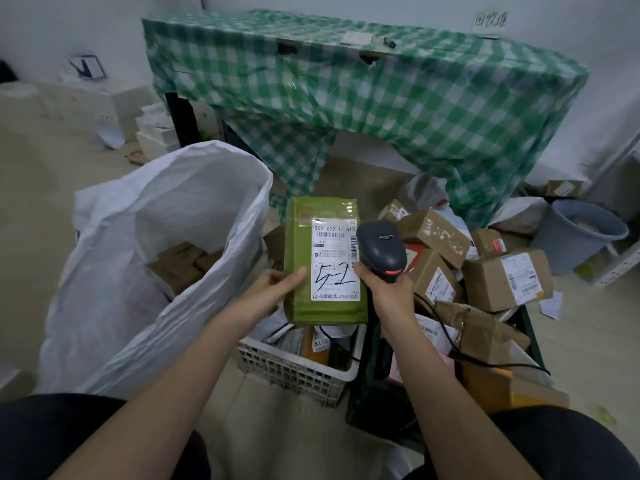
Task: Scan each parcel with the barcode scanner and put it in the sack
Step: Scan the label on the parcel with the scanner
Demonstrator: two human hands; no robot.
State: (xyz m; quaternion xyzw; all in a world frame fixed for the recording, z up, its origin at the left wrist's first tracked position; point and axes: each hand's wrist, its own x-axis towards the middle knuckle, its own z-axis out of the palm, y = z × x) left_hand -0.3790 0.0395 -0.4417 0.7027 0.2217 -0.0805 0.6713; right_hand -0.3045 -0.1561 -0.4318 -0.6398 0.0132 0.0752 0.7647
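Observation:
My left hand (pixel 277 289) grips the left edge of a flat green parcel (pixel 301 258), thumb on its front, holding it upright with the white shipping label (pixel 334 261) facing me. My right hand (pixel 384 289) holds a dark barcode scanner (pixel 381 249) by its handle, right beside the label's right edge, its head pointing away from me; a red light glows on it. The white sack (pixel 166 244) stands open to the left, with brown boxes visible inside.
A pile of brown cardboard parcels (pixel 450 268) lies to the right. A white slotted crate (pixel 294 372) with more parcels sits below the hands. Behind stands a table under a green checked cloth (pixel 363 98). A grey bucket (pixel 578 233) is at far right.

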